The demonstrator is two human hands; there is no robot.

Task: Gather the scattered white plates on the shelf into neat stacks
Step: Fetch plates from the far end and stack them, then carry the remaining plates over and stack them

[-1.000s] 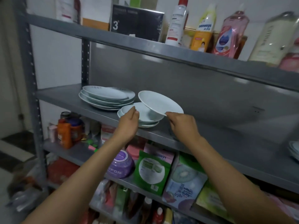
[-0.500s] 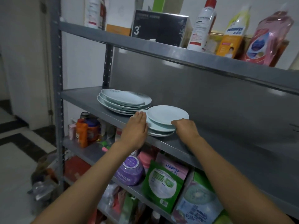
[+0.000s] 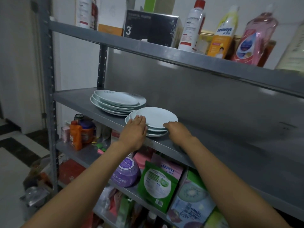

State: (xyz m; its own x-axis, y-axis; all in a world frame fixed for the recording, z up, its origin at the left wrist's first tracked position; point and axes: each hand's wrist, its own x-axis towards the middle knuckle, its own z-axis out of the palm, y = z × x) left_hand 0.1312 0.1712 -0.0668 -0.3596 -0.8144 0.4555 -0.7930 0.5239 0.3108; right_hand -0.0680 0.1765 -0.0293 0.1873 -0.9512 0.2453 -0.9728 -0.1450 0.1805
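At frame centre, the small plate stack (image 3: 153, 120) sits at the shelf (image 3: 79, 100) edge. Left hand (image 3: 135, 129) presses flat-fingered; right hand (image 3: 176, 130) curls against its rim. An uneven push could tip plates off.

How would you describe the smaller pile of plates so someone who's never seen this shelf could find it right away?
Find the grey metal shelf at mid height, under the row of bottles. Two piles of white plates sit at its left end; take the small stack nearer the front edge, between the left hand and right hand. Its plates are smaller and rounder than the wide stack behind.
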